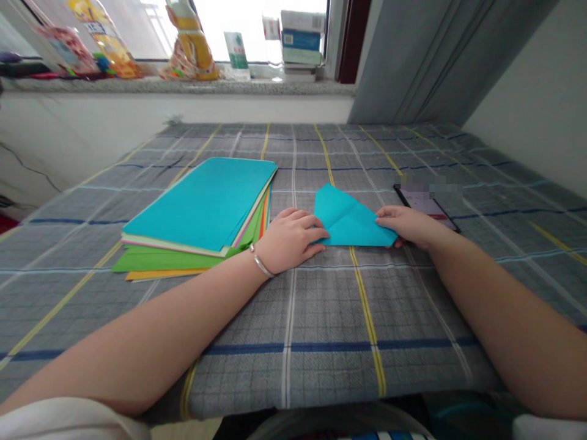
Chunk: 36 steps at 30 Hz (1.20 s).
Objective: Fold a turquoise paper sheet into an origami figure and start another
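Observation:
A folded sheet of blue paper (346,217) lies on the checked grey cloth, roughly triangular, with crease lines across its face. My right hand (406,225) pinches its right corner, thumb on top and the other fingers partly hidden beneath. At the paper's left end rests my left hand (298,238), its fingers bent and thumb and fingertips closed on the edge. A silver bracelet (261,263) circles my left wrist. Just left of that hand sits a stack of coloured paper (202,201), blue on top, with green, orange and other sheets fanned out below.
Right of the folded paper, a dark-edged phone or tablet (426,205) lies partly behind my right hand. The checked cloth (330,318) covers the table. Beyond it, a windowsill (137,85) carries snack bags, a yellow bottle (192,43) and stacked boxes (301,40). A grey curtain (417,55) hangs at right.

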Each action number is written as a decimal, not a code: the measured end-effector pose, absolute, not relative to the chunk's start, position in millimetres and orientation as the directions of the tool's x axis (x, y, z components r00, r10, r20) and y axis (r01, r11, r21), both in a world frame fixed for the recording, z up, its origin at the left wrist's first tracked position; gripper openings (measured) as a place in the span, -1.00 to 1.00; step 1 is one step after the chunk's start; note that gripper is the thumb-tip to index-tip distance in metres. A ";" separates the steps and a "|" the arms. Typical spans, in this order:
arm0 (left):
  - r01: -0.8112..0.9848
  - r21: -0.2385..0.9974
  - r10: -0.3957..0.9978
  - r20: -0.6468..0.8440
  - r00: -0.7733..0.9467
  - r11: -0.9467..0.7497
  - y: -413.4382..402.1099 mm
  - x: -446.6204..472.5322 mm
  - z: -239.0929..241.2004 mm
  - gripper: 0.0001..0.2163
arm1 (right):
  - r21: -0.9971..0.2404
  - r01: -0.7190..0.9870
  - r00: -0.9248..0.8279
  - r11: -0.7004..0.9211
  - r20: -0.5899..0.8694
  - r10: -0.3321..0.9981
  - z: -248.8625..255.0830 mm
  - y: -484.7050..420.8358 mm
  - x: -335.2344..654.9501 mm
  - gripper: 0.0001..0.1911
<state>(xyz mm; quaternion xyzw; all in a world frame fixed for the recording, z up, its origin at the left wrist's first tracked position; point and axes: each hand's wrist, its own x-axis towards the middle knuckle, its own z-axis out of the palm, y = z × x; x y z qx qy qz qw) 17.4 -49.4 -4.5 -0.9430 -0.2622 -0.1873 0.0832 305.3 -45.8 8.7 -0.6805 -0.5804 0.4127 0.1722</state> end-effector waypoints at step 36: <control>0.394 0.389 0.535 0.384 0.752 -0.833 -26.5 2.1 -0.5 -0.86 | -0.181 0.895 -0.326 0.409 0.362 0.873 -11.4 -44.3 309.0 -0.46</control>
